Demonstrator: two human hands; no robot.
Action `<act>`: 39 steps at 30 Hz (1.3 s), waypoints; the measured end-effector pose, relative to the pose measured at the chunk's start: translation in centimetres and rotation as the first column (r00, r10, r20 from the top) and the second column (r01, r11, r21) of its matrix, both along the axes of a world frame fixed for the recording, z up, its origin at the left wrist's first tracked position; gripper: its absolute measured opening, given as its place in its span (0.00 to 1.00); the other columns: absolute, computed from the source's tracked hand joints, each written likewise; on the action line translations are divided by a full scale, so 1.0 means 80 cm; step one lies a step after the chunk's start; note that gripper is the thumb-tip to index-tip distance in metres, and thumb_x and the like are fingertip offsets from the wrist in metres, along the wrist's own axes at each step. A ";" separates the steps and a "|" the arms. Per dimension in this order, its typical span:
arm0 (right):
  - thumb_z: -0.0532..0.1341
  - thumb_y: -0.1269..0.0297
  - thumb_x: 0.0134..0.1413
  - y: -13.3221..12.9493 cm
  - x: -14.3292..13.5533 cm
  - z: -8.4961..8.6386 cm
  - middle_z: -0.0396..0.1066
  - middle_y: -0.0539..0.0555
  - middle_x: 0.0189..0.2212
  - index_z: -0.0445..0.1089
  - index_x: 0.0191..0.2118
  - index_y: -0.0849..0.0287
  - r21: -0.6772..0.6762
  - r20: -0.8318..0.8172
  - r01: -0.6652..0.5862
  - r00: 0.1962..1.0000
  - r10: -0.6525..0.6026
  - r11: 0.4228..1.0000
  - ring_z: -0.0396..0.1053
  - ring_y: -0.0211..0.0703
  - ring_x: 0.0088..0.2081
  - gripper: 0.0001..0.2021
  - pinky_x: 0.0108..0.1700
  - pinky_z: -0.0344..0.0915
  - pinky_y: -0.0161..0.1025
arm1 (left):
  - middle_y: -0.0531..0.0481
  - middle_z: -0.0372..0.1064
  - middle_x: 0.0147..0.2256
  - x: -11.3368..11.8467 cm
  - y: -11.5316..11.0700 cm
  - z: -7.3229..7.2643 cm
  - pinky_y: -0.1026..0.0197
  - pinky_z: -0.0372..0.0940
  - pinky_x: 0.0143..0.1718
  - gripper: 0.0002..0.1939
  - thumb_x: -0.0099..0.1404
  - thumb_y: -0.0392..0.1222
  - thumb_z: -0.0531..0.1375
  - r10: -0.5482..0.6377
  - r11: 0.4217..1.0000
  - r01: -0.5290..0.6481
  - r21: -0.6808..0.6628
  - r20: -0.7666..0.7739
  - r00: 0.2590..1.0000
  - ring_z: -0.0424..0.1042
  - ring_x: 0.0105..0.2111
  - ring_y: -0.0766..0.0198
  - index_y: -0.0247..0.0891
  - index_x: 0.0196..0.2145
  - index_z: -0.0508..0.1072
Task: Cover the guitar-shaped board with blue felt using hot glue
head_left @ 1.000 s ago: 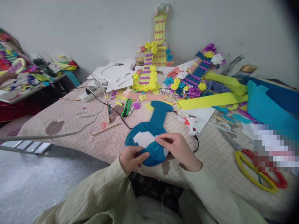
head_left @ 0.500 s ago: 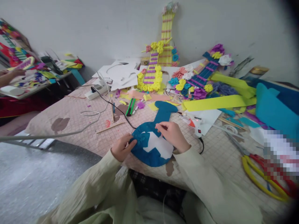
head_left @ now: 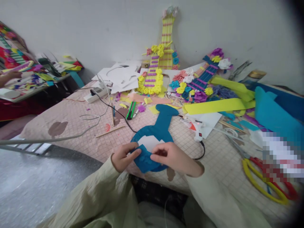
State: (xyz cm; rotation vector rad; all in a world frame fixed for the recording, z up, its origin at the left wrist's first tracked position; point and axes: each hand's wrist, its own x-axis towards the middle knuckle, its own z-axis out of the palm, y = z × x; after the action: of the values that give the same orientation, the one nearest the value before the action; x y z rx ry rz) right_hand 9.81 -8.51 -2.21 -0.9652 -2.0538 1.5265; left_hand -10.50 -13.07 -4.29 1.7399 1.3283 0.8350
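Note:
On the table in front of me lies a blue guitar-shaped cutout (head_left: 163, 124), its neck pointing away. A white patch (head_left: 149, 142) shows on its round body. Over the near part of the body, a small piece of blue crepe paper (head_left: 143, 161) is pinched at its left edge by my left hand (head_left: 124, 155). The thumb and fingers of my right hand (head_left: 174, 156) close at the paper's right edge. A white glue gun (head_left: 199, 133) lies right of the cutout, its black cord running off behind my right hand.
Large scissors (head_left: 263, 180) lie at the right, beside yellow paper strips (head_left: 213, 105). Flower-decorated paper guitars (head_left: 152, 72) lean at the back wall. A green cutter (head_left: 131, 110) and power strip (head_left: 97, 94) are left of centre. Another person's hand (head_left: 10, 76) shows far left.
My right hand has come down from the top of the body to the crepe paper's edge. The blue paper has moved nearer to me, and the white patch's visible part has changed.

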 end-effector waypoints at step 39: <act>0.65 0.71 0.37 0.099 -0.049 -0.039 0.73 0.52 0.21 0.71 0.34 0.61 0.334 0.259 0.155 0.933 -0.248 0.930 0.71 0.40 0.27 0.11 0.32 0.63 0.34 | 0.54 0.59 0.24 -0.022 0.049 -0.031 0.63 0.60 0.27 0.15 0.48 0.45 0.63 0.225 0.954 -0.117 0.275 -0.403 0.887 0.61 0.25 0.66 0.35 0.31 0.64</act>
State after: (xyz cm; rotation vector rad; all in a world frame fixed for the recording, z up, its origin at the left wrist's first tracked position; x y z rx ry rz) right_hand 5.90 -0.60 -5.30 -1.2959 -2.2231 0.9613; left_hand -12.23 -9.15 -6.77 2.1089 1.7546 0.7602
